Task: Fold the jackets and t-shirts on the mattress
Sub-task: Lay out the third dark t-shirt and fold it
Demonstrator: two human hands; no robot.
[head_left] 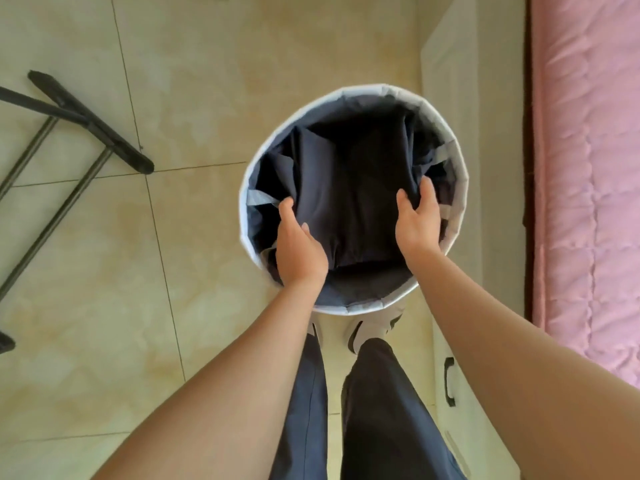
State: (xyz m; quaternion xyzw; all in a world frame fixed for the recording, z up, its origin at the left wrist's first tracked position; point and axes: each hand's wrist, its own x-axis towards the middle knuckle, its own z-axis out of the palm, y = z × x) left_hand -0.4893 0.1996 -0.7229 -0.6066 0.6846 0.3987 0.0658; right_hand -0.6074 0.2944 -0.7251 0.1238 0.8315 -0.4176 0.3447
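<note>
A round white laundry basket [349, 91] with a dark lining stands on the floor in front of my feet. A folded dark navy garment [349, 195] lies inside it. My left hand [299, 247] grips the garment's left edge with the thumb on top. My right hand [417, 220] holds its right edge, fingers curled around the cloth. Both hands are down inside the basket's mouth. The pink quilted mattress [588, 168] runs along the right side of the view.
Beige tiled floor [173, 237] surrounds the basket. A black metal stand [69, 133] lies at the left. A white cabinet with a black handle [449, 381] sits between the basket and the mattress. My legs and white shoes [367, 330] are just below the basket.
</note>
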